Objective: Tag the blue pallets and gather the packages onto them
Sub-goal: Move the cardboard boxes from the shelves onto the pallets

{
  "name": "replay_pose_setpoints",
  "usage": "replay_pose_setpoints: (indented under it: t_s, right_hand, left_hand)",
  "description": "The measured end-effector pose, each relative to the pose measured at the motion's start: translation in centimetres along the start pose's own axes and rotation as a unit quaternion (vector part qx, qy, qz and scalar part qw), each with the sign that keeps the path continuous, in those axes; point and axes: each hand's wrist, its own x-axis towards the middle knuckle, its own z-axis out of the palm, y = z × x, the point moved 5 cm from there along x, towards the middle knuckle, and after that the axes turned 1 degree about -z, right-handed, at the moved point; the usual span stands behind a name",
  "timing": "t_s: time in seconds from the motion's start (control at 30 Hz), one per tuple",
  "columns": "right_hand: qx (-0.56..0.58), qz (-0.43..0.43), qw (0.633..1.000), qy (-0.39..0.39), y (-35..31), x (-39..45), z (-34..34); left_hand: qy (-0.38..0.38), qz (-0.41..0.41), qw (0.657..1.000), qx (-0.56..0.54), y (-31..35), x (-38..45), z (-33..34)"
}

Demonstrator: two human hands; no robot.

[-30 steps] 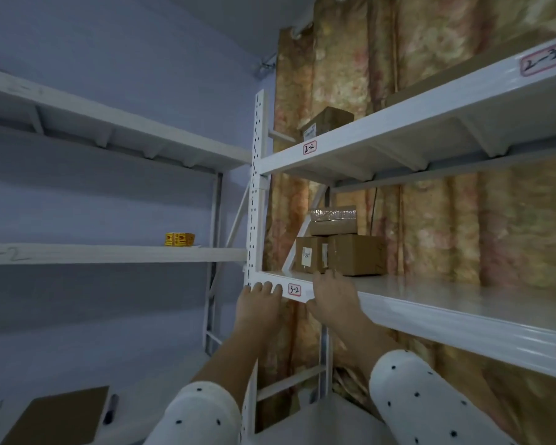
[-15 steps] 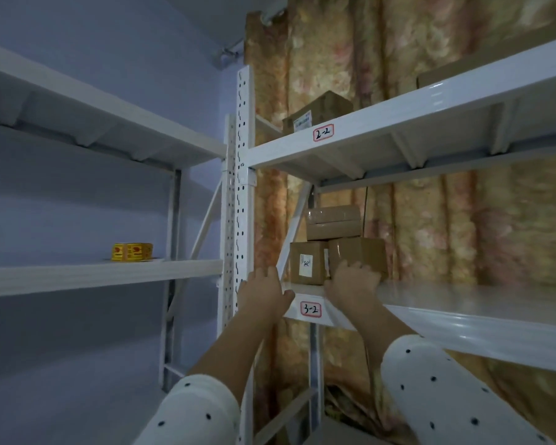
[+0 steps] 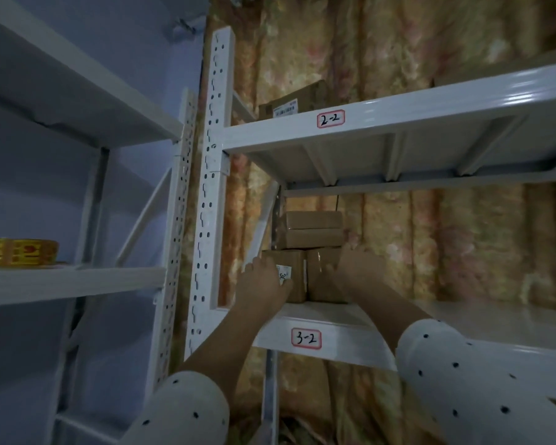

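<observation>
Dimly, left hand (image 3: 264, 284) and right hand (image 3: 355, 273) clasp blurred packages (image 3: 297, 284), fingertips hidden behind.

Two packages (image 3: 313, 232) stacked on two more (image 3: 297, 277), apparently at the shelf (image 3: 334, 316)'s left end.

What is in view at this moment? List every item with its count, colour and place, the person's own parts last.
stacked packages: four, brown cardboard, two on two, shelf 3-2, left end
upper package: one, brown, white label, shelf 2-2
tape roll: one, yellow with red print, left rack's middle shelf
shelf tags: two, white with red border, reading 3-2 and 2-2
racks: two, white metal
curtain: one, floral beige, behind right rack
sleeves: two, white with dark dots
left hand: on the lower left package
right hand: on the lower right package
</observation>
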Motion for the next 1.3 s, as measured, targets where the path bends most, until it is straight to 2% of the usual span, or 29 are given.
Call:
replay_pose_setpoints:
  t_s: [0.27,0.4,0.53,0.67,0.77,0.93,1.1,1.17,1.23,1.3]
  right_hand:
    - [0.161,0.071,0.983,0.046,-0.2,8.0,2.1]
    - [0.236,0.112,0.961,0.092,0.1,11.2,2.1]
    - [0.320,0.144,0.934,0.060,1.2,13.2,4.2]
    - [0.404,0.167,0.899,0.037,1.5,14.5,6.4]
    - [0.404,0.159,0.900,0.016,0.9,14.7,7.2]
    - [0.446,0.158,0.880,0.035,-0.6,14.4,7.4]
    - [0.437,0.179,0.874,0.110,-0.4,12.7,5.1]
    - [0.465,0.182,0.850,0.168,0.0,10.8,3.8]
    - [0.492,0.191,0.821,0.216,0.4,8.4,2.2]
    - [0.501,0.194,0.810,0.237,0.8,5.8,1.0]
  left_hand:
    - [0.042,0.041,0.998,-0.024,-0.2,8.2,0.7]
    - [0.018,0.003,0.996,-0.086,-0.8,12.0,1.1]
    - [-0.022,-0.025,0.986,-0.163,-1.5,14.8,3.0]
    - [-0.035,0.003,0.978,-0.205,-1.4,16.6,4.4]
    - [-0.026,0.001,0.965,-0.261,-1.6,17.5,4.9]
    - [-0.059,0.012,0.951,-0.303,-1.7,17.4,5.4]
    - [-0.058,0.043,0.935,-0.346,-1.1,16.4,4.9]
    - [-0.042,0.072,0.925,-0.370,-0.5,15.5,4.2]
    - [-0.030,0.093,0.900,-0.424,-0.1,14.5,3.6]
    - [-0.027,0.116,0.861,-0.494,0.3,13.2,3.1]
